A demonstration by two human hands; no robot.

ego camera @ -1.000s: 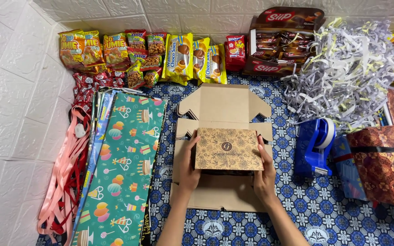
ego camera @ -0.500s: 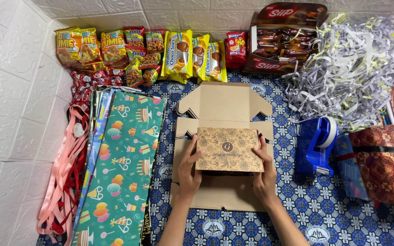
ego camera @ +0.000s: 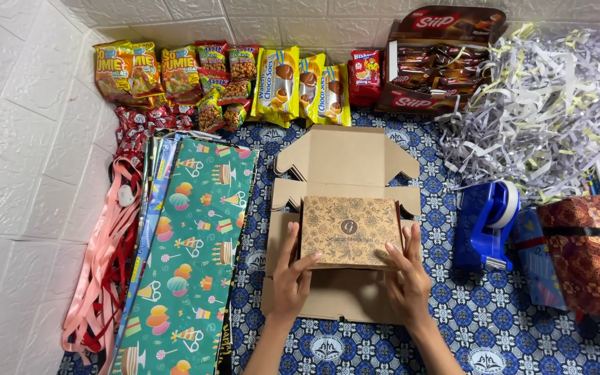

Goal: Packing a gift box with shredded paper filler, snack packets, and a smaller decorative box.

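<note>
Cardboard box [ego camera: 345, 278], unfolded with its flaps spread, lies on the blue patterned cloth [ego camera: 453, 333]. A brown patterned panel [ego camera: 350, 231] sits over its middle, gripped at both lower corners: left hand [ego camera: 292, 276] and right hand [ego camera: 407, 274], fingers curled on the panel edges. Left of the box lies party wrapping paper [ego camera: 189, 264]; right of it a blue tape dispenser [ego camera: 486, 223]; beyond it snack packets [ego camera: 244, 76].

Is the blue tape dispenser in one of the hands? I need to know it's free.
No: the blue tape dispenser sits alone while both hands hold the patterned box.
</note>
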